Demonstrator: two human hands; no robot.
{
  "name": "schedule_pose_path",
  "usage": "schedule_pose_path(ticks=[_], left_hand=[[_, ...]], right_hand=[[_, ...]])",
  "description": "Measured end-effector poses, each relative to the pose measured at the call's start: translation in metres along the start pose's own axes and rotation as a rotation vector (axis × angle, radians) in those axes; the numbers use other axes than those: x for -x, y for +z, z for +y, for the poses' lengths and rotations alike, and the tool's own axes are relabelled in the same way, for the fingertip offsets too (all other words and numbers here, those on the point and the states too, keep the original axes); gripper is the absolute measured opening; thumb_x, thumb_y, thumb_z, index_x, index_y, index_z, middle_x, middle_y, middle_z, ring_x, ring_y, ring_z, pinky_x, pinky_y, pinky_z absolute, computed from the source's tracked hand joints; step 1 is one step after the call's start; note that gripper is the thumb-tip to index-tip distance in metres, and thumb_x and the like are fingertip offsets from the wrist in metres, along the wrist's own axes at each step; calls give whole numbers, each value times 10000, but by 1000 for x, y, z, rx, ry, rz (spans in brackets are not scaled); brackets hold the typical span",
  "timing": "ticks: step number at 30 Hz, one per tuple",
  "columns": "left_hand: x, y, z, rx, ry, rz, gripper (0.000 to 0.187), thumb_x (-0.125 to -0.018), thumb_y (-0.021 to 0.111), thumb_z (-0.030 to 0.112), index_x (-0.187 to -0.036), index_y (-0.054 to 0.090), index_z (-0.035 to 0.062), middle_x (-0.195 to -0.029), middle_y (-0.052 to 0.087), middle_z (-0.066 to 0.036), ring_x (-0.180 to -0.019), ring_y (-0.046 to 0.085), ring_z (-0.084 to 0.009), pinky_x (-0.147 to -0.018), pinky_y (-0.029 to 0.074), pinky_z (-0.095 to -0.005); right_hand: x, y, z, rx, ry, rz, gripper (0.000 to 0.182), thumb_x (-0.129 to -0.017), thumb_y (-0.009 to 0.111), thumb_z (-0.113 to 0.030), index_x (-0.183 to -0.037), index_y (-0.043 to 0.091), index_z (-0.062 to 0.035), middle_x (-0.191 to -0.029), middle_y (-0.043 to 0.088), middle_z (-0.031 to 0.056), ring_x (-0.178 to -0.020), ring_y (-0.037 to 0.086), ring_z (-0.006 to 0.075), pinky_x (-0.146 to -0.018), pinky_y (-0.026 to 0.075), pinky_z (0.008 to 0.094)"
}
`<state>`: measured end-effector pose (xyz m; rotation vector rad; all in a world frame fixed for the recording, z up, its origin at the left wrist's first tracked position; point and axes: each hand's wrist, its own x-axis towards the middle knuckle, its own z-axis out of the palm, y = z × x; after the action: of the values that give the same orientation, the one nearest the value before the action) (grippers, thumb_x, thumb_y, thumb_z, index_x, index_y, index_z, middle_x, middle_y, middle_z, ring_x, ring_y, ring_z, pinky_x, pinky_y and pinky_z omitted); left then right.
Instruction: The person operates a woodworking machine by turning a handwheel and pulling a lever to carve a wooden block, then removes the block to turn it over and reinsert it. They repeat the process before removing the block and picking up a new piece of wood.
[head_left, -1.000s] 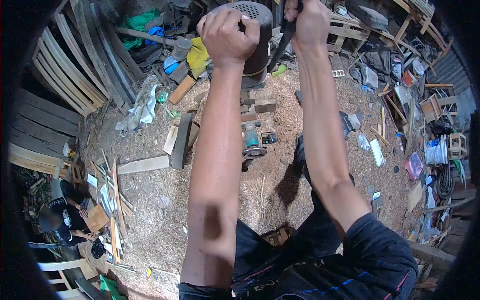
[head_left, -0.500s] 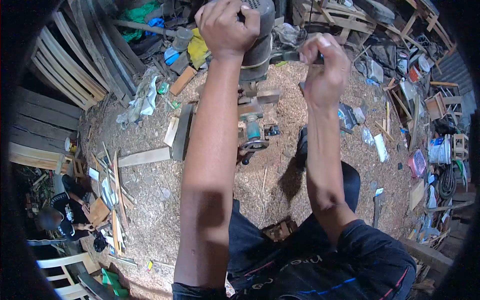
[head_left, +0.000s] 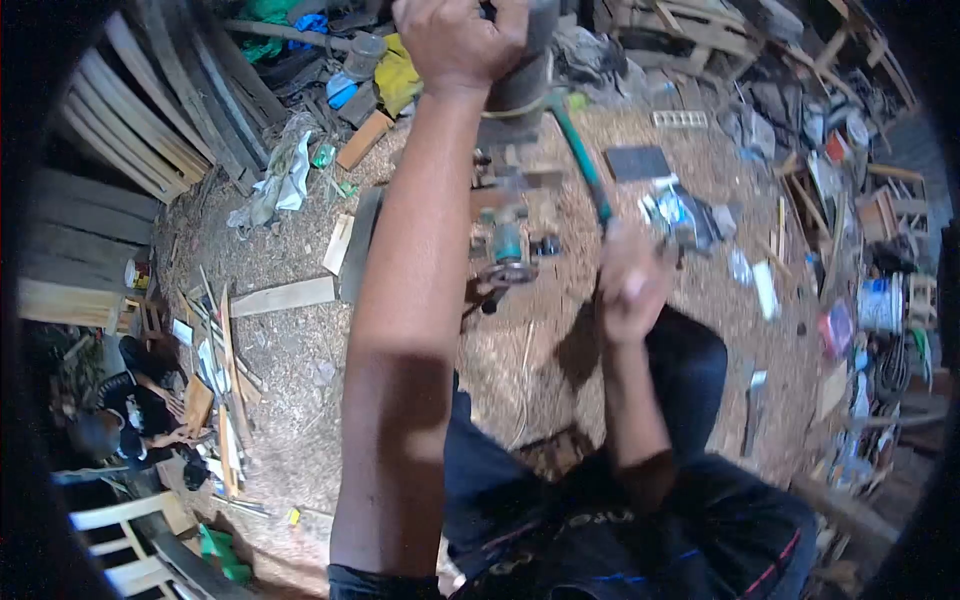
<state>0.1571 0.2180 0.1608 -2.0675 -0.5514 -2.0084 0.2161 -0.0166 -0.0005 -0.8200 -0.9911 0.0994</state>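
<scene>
My left hand (head_left: 462, 42) is closed at the top edge, against the left side of a dark cylinder (head_left: 520, 85); the frame's edge cuts it off, and anything inside it is hidden. Blurred by motion, my right hand (head_left: 635, 285) is closed around the lower, dark end of a long teal bar (head_left: 577, 150), whose far end reaches beside the cylinder. Between my forearms, a teal machine part with a round metal wheel (head_left: 508, 272) stands low over the shavings. A dark flat plate (head_left: 638, 163) lies beyond my right hand.
Wood shavings (head_left: 290, 375) cover the floor. Curved boards (head_left: 130, 110) lean at the upper left. A person (head_left: 135, 410) sits at the lower left beside wood strips (head_left: 230, 400). Buckets (head_left: 880, 303), scraps and small wooden frames line the right side.
My right hand has come down toward me, and the teal bar and the dark plate now show. My left hand has moved slightly upward in view.
</scene>
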Motion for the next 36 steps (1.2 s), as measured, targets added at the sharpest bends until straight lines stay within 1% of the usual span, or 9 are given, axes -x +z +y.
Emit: schedule_pose_path(ticks=[3, 6, 12, 14, 20, 21, 24, 25, 36], left_hand=[[9, 12, -20, -18, 8, 28, 200, -757, 584, 182, -658, 636, 16, -727, 641, -147, -733, 612, -351, -733, 469, -442], [15, 6, -16, -11, 4, -4, 206, -762, 583, 180, -658, 631, 8, -731, 639, -155, -733, 608, -347, -735, 465, -445], [4, 1, -9, -2, 5, 61, 188, -748, 579, 181, -673, 628, 15, -765, 651, -141, -774, 620, -336, -770, 463, -435], [3, -1, -6, -9, -2, 54, 183, -745, 579, 183, -672, 625, 21, -771, 652, -138, -786, 625, -334, -771, 464, -432], [-13, -3, -2, -28, -6, 45, 156, -729, 585, 179, -661, 614, 41, -776, 651, -130, -791, 627, -327, -765, 468, -415], [-13, -2, -3, -29, -20, 31, 154, -723, 588, 179, -662, 618, 41, -779, 653, -131, -788, 624, -330, -764, 467, -416], [-17, -1, -3, -38, -23, 39, 154, -716, 591, 179, -660, 620, 38, -778, 655, -132, -785, 621, -333, -765, 467, -415], [-20, 0, -2, -34, -23, 36, 154, -715, 592, 178, -662, 623, 37, -777, 654, -133, -785, 620, -334, -765, 466, -415], [-24, 14, -23, -102, 39, 71, 137, -742, 598, 186, -687, 704, 119, -747, 680, -52, -711, 628, -285, -714, 463, -382]], right_hand=[[52, -19, 24, 10, -9, -3, 314, -763, 596, -232, -558, 486, -22, -598, 555, 94, -611, 542, 248, -850, 446, 474], [57, -15, 24, -49, -10, 10, 296, -761, 544, -196, -513, 436, -77, -520, 489, 55, -619, 483, 221, -854, 377, 434], [-36, 29, -10, -121, -1, 115, 456, -974, 355, -307, -556, 398, -130, -512, 380, 10, -640, 446, 185, -777, 387, 379], [-85, 38, 0, -375, -77, -40, 452, -1013, 365, -367, -701, 465, -55, -622, 483, 63, -606, 453, 180, -690, 407, 309], [-190, 93, 17, -67, -323, 77, 355, -1057, 363, -334, -995, 522, -22, -761, 506, 27, -763, 522, 135, -759, 437, 275], [-199, 93, 26, -14, -359, 81, 550, -1000, 449, -534, -1050, 593, -5, -938, 634, 83, -843, 577, 145, -805, 467, 296], [-236, 109, 32, -16, -482, 67, 375, -1053, 415, -375, -960, 543, -35, -770, 469, 0, -674, 427, 90, -633, 371, 248], [-246, 104, 29, 136, -383, -50, 439, -1054, 337, -443, -1097, 500, -37, -848, 451, -4, -739, 414, 89, -688, 372, 250], [-364, 126, 114, 405, -388, -251, 402, -1044, 400, -292, -1305, 373, 13, -918, 630, 244, -836, 643, 355, -752, 495, 447]])
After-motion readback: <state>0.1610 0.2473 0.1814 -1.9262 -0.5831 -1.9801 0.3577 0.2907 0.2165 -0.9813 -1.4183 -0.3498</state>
